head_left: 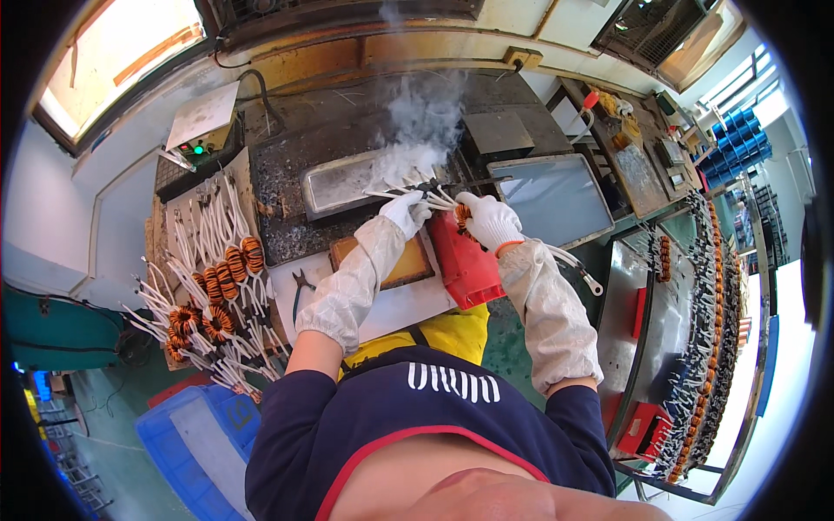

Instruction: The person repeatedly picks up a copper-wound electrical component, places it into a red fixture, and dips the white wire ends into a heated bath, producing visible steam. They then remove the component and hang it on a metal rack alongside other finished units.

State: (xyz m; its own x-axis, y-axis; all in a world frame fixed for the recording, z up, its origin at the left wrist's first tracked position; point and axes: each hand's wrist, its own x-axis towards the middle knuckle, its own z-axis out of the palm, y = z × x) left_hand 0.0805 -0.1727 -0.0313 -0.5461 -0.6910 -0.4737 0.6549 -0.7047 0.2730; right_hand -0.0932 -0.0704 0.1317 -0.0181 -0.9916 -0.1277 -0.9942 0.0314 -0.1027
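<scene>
My right hand (491, 221), in a white glove, is closed around a copper-wound toroidal coil (463, 219). White-sleeved leads fan out from the coil toward the left, and one lead with a metal ring terminal (593, 285) hangs below my right wrist. My left hand (407, 213), also gloved, grips the leads (434, 196) beside the coil, its fingers partly hidden. The lead tips reach over the near right side of a rectangular metal solder pot (334, 188). White smoke (421, 117) rises there and blurs the tips.
More coils (224, 278) with white leads lie heaped on a board at left. Pliers (301, 286), an amber-filled tray (395, 265) and a red bin (465, 269) sit close below my hands. At right are a shallow grey tray (556, 200) and a rack of hanging coils (708, 330).
</scene>
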